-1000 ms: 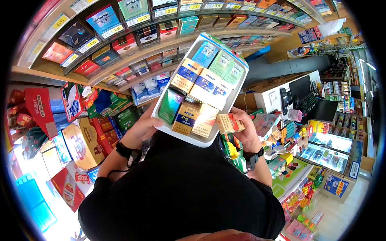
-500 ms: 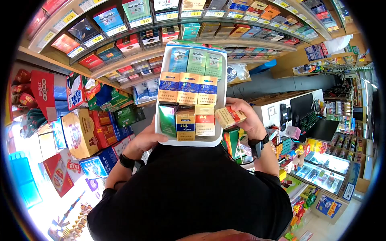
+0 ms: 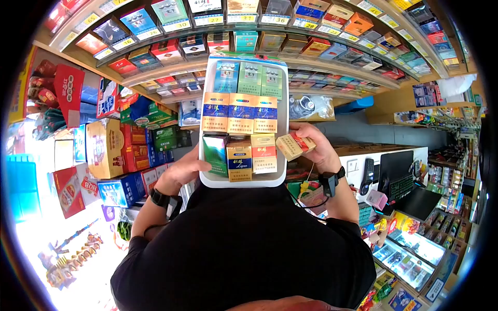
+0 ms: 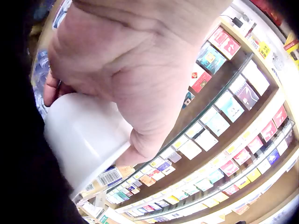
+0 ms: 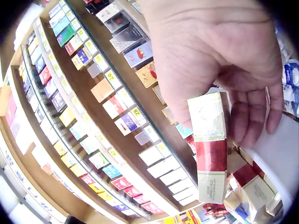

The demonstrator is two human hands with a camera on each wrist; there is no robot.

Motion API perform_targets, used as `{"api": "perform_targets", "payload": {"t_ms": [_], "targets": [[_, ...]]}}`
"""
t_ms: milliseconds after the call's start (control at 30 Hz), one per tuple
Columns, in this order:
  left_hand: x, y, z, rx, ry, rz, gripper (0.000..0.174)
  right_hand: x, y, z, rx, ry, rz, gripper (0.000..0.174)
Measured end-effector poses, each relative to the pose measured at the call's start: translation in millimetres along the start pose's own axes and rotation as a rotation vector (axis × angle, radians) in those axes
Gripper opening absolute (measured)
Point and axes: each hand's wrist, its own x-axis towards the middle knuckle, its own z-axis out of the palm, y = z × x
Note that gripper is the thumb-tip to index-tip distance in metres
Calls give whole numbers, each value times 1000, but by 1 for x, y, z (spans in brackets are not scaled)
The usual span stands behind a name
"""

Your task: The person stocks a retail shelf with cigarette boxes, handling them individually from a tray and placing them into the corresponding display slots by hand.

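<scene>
My left hand (image 3: 184, 168) grips the lower left corner of a white plastic bin (image 3: 244, 183), its thumb over the rim; in the left wrist view the fingers go behind the white wall (image 4: 84, 135). Inside lie cigarette packs: a blue pack (image 3: 226, 78), pale green packs (image 3: 250, 80), a row of gold and blue packs (image 3: 241, 111), a dark green pack (image 3: 216, 155), a navy and gold pack (image 3: 239, 158) and a gold and red pack (image 3: 264, 154). Right of the bin, my right hand (image 3: 317, 144) pinches another gold and red cigarette pack (image 3: 290, 146) between thumb and fingers.
Shelves of cigarette packs with price tags (image 3: 212, 20) stand just beyond the bin. To the left are stacked cartons (image 3: 106, 150). A counter with a keyboard (image 3: 398, 179) and a glass display case (image 3: 415, 254) is on the right.
The bin has turned from a tilt to nearly straight and shifted left, the left hand staying on its corner. The gold and red pack stays in the right hand, beside the bin's right edge.
</scene>
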Motion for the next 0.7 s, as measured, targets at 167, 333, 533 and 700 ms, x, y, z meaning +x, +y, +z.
{"api": "perform_targets", "payload": {"t_ms": [167, 333, 533, 700], "targets": [[19, -7, 3, 82, -6, 33, 117, 5, -11, -20, 25, -17, 54, 61], [31, -22, -19, 105, -36, 86, 108, 9, -15, -29, 9, -20, 77, 63], [52, -22, -13, 8, 81, 117, 91, 4, -21, -32, -26, -46, 89, 64], [60, 0, -11, 10, 1, 92, 91, 5, -24, -33, -49, -33, 80, 64]]}}
